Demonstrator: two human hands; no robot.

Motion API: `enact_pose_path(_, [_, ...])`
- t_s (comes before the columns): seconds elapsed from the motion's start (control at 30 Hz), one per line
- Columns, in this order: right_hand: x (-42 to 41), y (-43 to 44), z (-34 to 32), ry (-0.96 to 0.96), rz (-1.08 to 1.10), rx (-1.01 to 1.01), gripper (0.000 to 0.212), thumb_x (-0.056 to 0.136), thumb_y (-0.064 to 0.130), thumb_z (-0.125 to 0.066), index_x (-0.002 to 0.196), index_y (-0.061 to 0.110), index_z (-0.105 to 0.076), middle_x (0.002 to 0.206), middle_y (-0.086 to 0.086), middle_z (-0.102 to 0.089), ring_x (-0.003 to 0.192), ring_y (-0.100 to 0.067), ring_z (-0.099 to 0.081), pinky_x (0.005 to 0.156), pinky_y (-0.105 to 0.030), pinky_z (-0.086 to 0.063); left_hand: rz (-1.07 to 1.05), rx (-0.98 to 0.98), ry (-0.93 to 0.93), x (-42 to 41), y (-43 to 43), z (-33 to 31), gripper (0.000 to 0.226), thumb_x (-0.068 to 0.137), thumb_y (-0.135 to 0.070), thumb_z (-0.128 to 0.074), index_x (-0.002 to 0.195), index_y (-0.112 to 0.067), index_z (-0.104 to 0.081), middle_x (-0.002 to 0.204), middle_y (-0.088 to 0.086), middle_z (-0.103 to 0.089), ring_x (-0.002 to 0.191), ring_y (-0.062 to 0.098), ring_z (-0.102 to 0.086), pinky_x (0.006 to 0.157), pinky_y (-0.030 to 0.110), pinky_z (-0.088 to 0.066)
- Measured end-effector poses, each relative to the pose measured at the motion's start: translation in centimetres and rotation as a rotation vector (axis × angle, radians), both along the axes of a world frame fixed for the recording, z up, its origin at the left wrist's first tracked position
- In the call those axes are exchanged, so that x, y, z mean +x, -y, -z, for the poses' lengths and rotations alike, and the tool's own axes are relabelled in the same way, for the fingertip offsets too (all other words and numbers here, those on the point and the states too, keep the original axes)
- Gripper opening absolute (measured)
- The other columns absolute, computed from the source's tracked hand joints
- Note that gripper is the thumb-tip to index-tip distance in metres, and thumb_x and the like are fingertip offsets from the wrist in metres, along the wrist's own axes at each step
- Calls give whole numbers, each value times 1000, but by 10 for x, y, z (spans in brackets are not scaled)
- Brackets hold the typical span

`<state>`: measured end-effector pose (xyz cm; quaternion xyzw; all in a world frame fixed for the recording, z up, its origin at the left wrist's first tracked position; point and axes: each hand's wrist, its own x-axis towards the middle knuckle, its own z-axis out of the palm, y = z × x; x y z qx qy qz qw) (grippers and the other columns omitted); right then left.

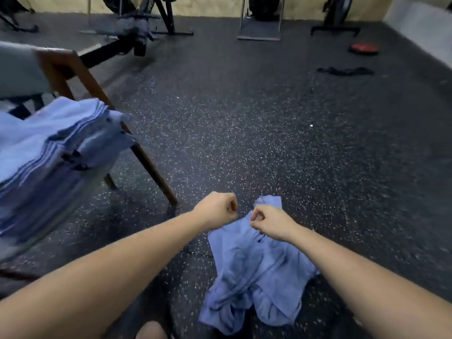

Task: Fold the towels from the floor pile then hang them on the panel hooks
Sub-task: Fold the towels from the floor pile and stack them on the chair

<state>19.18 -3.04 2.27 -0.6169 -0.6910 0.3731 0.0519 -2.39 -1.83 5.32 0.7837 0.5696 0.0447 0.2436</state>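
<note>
Both forearms reach in from the bottom edge toward a crumpled blue towel (254,270) lying on the dark speckled floor (244,118), lower centre. The left hand (217,209) is curled into a fist just left of the towel's top corner, with nothing in it. The right hand (271,225) is curled over the towel's upper edge; whether it grips the cloth I cannot tell. At the left, folded blue towels (49,148) are stacked on a wooden chair (146,162).

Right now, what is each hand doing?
Left hand: closed fist, nothing visible in it.
Right hand: closed, fingers pinching the blue towel.
</note>
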Motion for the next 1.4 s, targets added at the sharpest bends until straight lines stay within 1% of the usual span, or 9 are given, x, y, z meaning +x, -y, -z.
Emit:
enact_pose_path(0.27, [22,78,120,108,-116,-66,22,87,22,-70,108,26,-69,102,6,-69,97,-18,-68,86,-41,-57,33,-291,-127,30,68,151,22,84,-27,-72,105,-28,-67,102,-1,-75,97,24,-68,77,37,-58])
enact_pose_path(0.53, [9,117,178,246,-232,1,35,96,25,-67,130,26,-56,124,-4,-53,118,-30,-57,80,-42,-50,-14,-52,-242,22,115,223,42,85,-13,-67,122,-21,-50,127,8,-44,112,36,-51,72,45,-49])
enact_pose_path(0.7, [-4,118,183,148,-70,50,21,99,22,-59,120,20,-58,116,-3,-55,108,-31,-61,78,-44,-51,-494,-221,200,19,116,225,48,80,-26,-87,114,-23,-52,114,1,-57,95,23,-55,77,34,-43])
enact_pose_path(0.8, [-14,108,173,70,-3,62,26,100,23,-59,125,21,-58,122,-4,-59,110,-31,-63,85,-45,-53,-665,-289,393,21,105,215,30,88,-5,-74,103,-24,-56,84,-4,-77,89,20,-72,71,31,-48])
enact_pose_path(1.0, [-14,66,128,-102,33,59,59,85,20,-62,143,26,-54,140,-1,-57,130,-23,-57,107,-44,-48,-663,-371,716,32,67,146,47,76,-1,-84,103,-22,-53,91,4,-72,82,22,-68,83,39,-58])
enact_pose_path(1.07, [-12,48,97,-129,-17,90,54,82,22,-58,135,33,-60,131,3,-65,125,-22,-59,101,-41,-49,-523,-338,717,31,51,112,44,80,2,-86,101,-20,-55,92,2,-69,80,14,-65,80,33,-57])
enact_pose_path(1.17, [-2,19,43,-155,-62,91,16,92,20,-69,103,31,-69,102,12,-71,99,-15,-62,81,-22,-45,-329,-250,682,24,33,57,38,83,-3,-87,102,-17,-57,95,1,-69,88,16,-65,88,40,-57])
enact_pose_path(1.27, [10,0,-20,-237,-138,145,20,89,17,-79,85,33,-67,76,20,-67,77,-8,-56,76,-29,-45,-212,-171,658,20,22,-7,38,83,-5,-87,105,-14,-57,101,10,-72,87,14,-65,87,42,-58])
enact_pose_path(1.4, [22,-11,-109,-241,-206,272,15,90,19,-80,83,27,-69,74,8,-67,65,-2,-51,63,-21,-42,-121,-38,675,24,11,-91,48,69,-39,-89,102,-26,-57,99,0,-75,90,21,-72,87,45,-59])
